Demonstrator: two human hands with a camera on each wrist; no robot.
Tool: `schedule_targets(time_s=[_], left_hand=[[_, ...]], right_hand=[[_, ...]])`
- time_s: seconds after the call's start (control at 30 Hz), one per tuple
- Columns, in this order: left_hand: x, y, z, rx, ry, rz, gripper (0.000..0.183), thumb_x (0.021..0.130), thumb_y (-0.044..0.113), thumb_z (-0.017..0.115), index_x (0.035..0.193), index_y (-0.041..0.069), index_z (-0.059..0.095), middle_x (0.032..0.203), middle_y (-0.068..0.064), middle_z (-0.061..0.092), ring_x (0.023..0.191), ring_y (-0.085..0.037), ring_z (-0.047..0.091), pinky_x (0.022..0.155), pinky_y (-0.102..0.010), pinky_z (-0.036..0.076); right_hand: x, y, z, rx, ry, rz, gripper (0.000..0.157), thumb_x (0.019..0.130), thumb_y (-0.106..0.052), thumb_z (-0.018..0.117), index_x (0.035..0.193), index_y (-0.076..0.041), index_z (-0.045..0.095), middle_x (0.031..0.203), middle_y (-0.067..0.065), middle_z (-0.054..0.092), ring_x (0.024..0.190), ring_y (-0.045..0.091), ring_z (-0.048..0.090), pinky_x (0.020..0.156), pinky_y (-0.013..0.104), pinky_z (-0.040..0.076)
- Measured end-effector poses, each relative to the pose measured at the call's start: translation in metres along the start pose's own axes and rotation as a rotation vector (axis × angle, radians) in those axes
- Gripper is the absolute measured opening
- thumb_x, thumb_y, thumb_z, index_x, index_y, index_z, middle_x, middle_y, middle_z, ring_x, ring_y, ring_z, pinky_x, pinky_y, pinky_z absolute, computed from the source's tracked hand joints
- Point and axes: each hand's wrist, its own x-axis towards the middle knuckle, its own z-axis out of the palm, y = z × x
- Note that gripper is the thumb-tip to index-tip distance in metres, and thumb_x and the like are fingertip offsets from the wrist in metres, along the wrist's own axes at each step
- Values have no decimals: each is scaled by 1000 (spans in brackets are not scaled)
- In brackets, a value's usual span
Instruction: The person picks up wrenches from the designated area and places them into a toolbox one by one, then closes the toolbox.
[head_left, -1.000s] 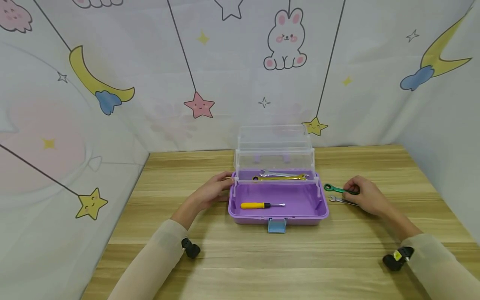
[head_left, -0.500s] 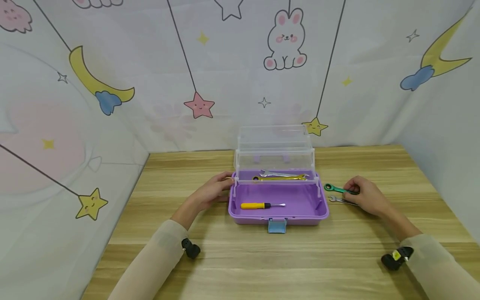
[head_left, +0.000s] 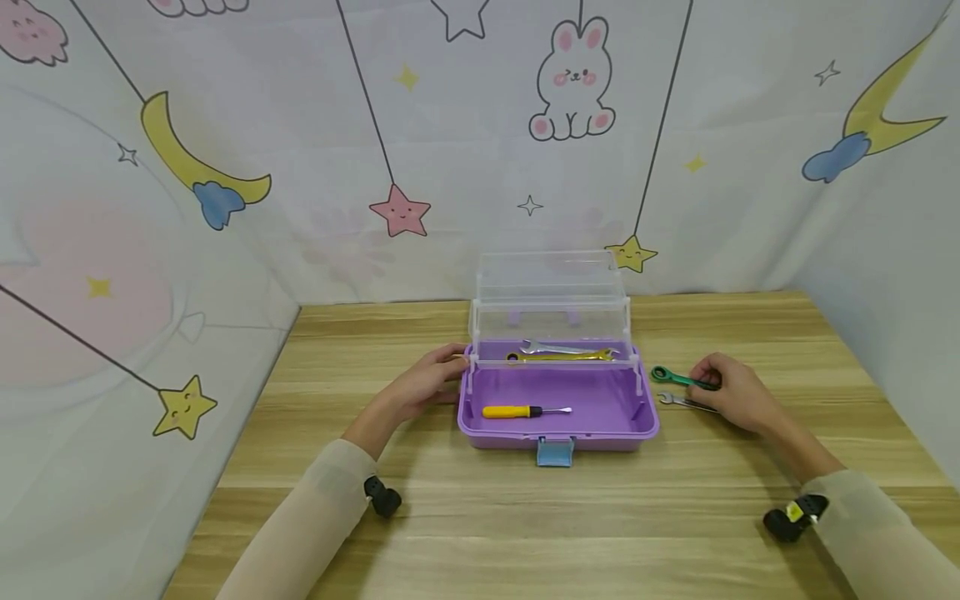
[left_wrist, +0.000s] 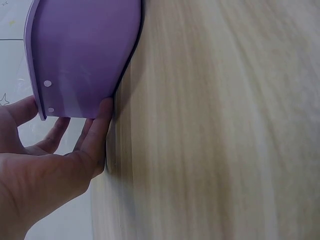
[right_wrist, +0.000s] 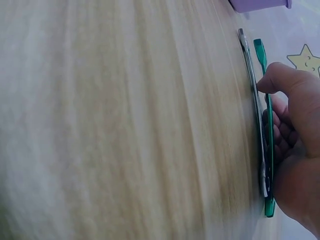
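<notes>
A purple toolbox (head_left: pixel 558 440) with its clear lid (head_left: pixel 551 275) raised stands on the table. Spread fingers of my left hand (head_left: pixel 423 382) touch its back left corner; the left wrist view shows them against the side panel (left_wrist: pixel 85 55), partly behind it. To the right of the box, my right hand (head_left: pixel 731 393) pinches a green ratcheting wrench (head_left: pixel 671 377) between thumb and curled fingers. Close beside it on the table lies a silver wrench (head_left: pixel 675 400). Inside the toolbox is a yellow-handled screwdriver (head_left: pixel 510 412). A gold wrench (head_left: pixel 562 357) and a silver one lie farther back there.
The wooden table (head_left: pixel 525 525) ends at a printed cloth backdrop (head_left: pixel 450 150) behind the toolbox. A blue latch (head_left: pixel 555 452) hangs down at the box's front. Cloth also borders the table at left and right.
</notes>
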Motion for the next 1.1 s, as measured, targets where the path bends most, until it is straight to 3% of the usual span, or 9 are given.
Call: schedule_targets(time_s=[0.7, 1.1], left_hand=[[2, -1, 0, 13, -4, -17, 45, 113, 27, 50, 155, 11, 48, 153, -16, 52, 143, -35, 50, 111, -53, 51], [2, 0, -1, 9, 1, -18, 45, 113, 27, 51, 155, 10, 48, 152, -16, 52, 141, -34, 51, 110, -53, 51]], right_hand=[[-9, 7, -3, 42, 77, -45, 16, 93, -6, 76, 106, -3, 68, 93, 8, 65, 81, 12, 56, 68, 22, 46], [3, 1, -15, 73, 70, -76, 14, 95, -5, 77, 108, -1, 71, 92, 8, 66, 81, 8, 57, 67, 20, 49]])
